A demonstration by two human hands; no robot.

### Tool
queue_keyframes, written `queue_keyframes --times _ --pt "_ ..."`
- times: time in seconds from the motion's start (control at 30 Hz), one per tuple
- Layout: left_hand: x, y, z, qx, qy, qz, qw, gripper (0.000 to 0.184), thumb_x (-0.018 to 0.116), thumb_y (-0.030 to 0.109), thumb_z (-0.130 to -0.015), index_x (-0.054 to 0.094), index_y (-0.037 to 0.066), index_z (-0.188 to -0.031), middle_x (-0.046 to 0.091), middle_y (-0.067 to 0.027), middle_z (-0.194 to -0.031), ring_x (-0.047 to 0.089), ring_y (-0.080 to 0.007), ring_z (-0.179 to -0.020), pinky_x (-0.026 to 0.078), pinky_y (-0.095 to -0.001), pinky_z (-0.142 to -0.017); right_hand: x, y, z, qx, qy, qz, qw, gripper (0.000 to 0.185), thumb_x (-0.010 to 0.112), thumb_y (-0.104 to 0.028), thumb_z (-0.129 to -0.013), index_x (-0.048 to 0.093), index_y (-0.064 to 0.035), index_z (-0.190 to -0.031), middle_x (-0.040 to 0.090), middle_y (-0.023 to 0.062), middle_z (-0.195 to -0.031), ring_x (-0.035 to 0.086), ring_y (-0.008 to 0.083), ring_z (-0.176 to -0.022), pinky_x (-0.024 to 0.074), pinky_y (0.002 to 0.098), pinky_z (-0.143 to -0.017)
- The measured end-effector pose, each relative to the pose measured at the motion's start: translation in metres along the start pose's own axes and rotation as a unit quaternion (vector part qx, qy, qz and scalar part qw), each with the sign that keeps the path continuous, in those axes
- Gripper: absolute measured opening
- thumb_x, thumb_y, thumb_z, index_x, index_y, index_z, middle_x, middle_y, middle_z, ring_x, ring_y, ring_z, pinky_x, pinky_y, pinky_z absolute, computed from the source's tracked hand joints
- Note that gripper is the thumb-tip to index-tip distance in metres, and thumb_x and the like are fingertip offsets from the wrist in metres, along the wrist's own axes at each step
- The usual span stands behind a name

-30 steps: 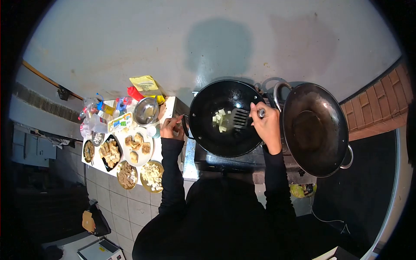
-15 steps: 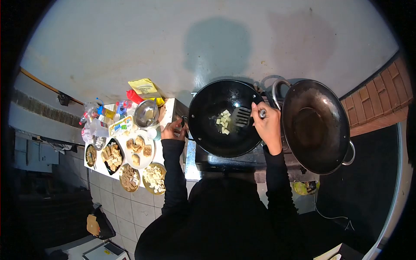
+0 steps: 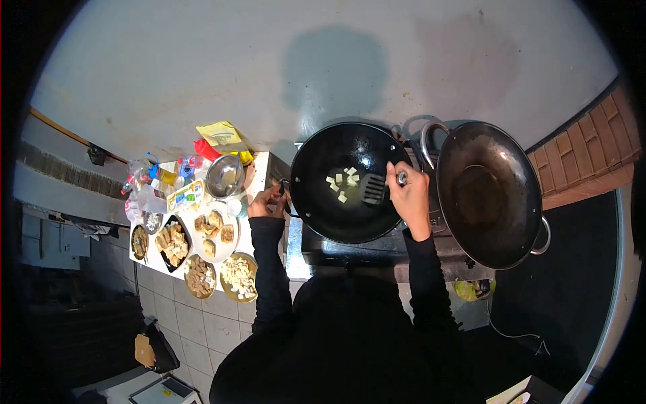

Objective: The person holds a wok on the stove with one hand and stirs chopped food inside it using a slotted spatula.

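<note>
Spreading apart, the pale cubes [image 3: 338,178] lie loosely in the dark wok [image 3: 323,215] at the centre of the frame, several with gaps between them, so each seems able to sit against the metal on its own. Just right of them is the slotted spatula [image 3: 372,189], its handle clasped in the right hand's [image 3: 412,195] grip. The left hand [image 3: 268,202] has its grip curled on the wok's side handle [image 3: 288,202]; how firmly, I cannot tell. A second wok [image 3: 484,222] stands at right.
</note>
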State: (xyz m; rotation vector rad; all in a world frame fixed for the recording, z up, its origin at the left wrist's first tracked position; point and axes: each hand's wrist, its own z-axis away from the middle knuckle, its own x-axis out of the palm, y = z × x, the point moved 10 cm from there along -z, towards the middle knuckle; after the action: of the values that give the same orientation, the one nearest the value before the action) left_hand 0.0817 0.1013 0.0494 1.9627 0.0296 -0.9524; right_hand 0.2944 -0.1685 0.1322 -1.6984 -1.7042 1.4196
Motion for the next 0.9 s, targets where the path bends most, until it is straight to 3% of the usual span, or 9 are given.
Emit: queue_keyframes --times 0.2,0.4,0.47,0.57,0.6,0.7,0.77,0.8,0.9 --pt "-0.002 0.005 -0.002 0.0 -0.006 -0.014 1.0 0.03 0.077 0.02 -0.08 0.071 0.008 -0.107 0.068 -0.0085 -0.083 0.064 -0.0162 -0.062 0.049 -0.0301 -0.056 0.008 0.016 0.008 0.047 -0.038 -0.043 0.997 0.03 0.065 -0.008 -0.087 0.047 0.0027 -0.065 0.041 0.0192 -0.056 0.036 0.0354 -0.049 0.0323 0.039 -0.048" --pt "-0.002 0.005 -0.001 -0.017 -0.003 -0.004 1.0 0.03 0.076 0.023 -0.082 0.071 0.007 -0.106 0.068 -0.0082 -0.08 0.064 -0.0161 -0.061 0.05 -0.0298 -0.057 0.008 0.016 0.015 0.015 0.005 -0.003 1.0 0.03 0.065 -0.008 -0.087 0.047 0.0027 -0.065 0.041 0.0194 -0.056 0.039 0.0377 -0.049 0.0326 0.04 -0.047" --pt "-0.003 0.001 0.0 -0.02 0.007 -0.002 1.0 0.028 0.076 0.023 -0.083 0.071 0.007 -0.104 0.068 -0.008 -0.078 0.065 -0.0163 -0.06 0.051 -0.0297 -0.057 0.015 0.026 0.019 0.033 -0.007 0.0 0.999 0.03 0.064 -0.009 -0.089 0.05 0.0016 -0.066 0.046 0.0165 -0.054 0.047 0.0317 -0.043 0.0344 0.0373 -0.046" --pt "-0.006 0.003 -0.001 -0.036 -0.008 -0.013 0.999 0.026 0.075 0.023 -0.083 0.071 0.006 -0.102 0.068 -0.0081 -0.076 0.065 -0.0165 -0.059 0.05 -0.0298 -0.056 0.01 0.023 0.016 0.066 0.009 -0.117 0.991 0.029 0.061 -0.012 -0.093 0.057 -0.0015 -0.067 0.054 0.0053 -0.052 0.056 0.0124 -0.042 0.0367 0.0296 -0.043" --pt "-0.008 0.005 -0.001 -0.038 -0.007 -0.015 0.999 0.026 0.075 0.023 -0.083 0.071 0.006 -0.102 0.068 -0.0081 -0.076 0.065 -0.0165 -0.059 0.05 -0.0298 -0.056 0.005 0.017 0.014 0.073 0.009 -0.139 0.988 0.029 0.062 -0.012 -0.093 0.056 -0.0003 -0.067 0.05 0.0073 -0.051 0.054 0.0119 -0.042 0.0351 0.0309 -0.044" --pt "-0.01 0.007 -0.001 -0.041 -0.015 -0.024 0.999 0.025 0.074 0.025 -0.084 0.071 0.007 -0.1 0.068 -0.0087 -0.074 0.065 -0.0171 -0.057 0.05 -0.0297 -0.056 -0.001 0.011 0.007 0.049 -0.006 -0.066 0.997 0.028 0.063 -0.01 -0.091 0.053 0.0011 -0.067 0.048 0.013 -0.052 0.05 0.0213 -0.042 0.0343 0.0354 -0.045" --pt "-0.01 0.009 -0.003 -0.031 -0.009 -0.04 0.999 0.024 0.071 0.029 -0.087 0.071 0.006 -0.096 0.067 -0.0083 -0.068 0.064 -0.0173 -0.054 0.049 -0.0299 -0.055 -0.002 -0.007 0.005 -0.025 -0.004 0.029 0.999 0.028 0.063 -0.009 -0.089 0.05 0.0023 -0.067 0.045 0.0183 -0.055 0.044 0.0338 -0.046 0.0335 0.0394 -0.048" --pt "-0.009 0.009 -0.004 -0.03 -0.007 -0.038 0.999 0.024 0.071 0.029 -0.087 0.071 0.006 -0.096 0.067 -0.0083 -0.068 0.064 -0.0173 -0.054 0.049 -0.0299 -0.055 0.004 -0.001 0.008 -0.01 -0.014 0.027 0.999 0.028 0.064 -0.008 -0.088 0.049 0.0026 -0.067 0.045 0.0209 -0.058 0.04 0.0399 -0.052 0.0337 0.0405 -0.049" --pt "-0.01 0.01 -0.006 -0.017 -0.01 -0.025 0.999 0.027 0.069 0.032 -0.089 0.071 0.005 -0.092 0.066 -0.0078 -0.063 0.064 -0.0171 -0.054 0.049 -0.0299 -0.054 0.011 0.012 0.012 0.02 -0.026 -0.007 0.999 0.028 0.064 -0.008 -0.088 0.049 0.0027 -0.067 0.045 0.0206 -0.058 0.04 0.0382 -0.05 0.0336 0.0398 -0.049"
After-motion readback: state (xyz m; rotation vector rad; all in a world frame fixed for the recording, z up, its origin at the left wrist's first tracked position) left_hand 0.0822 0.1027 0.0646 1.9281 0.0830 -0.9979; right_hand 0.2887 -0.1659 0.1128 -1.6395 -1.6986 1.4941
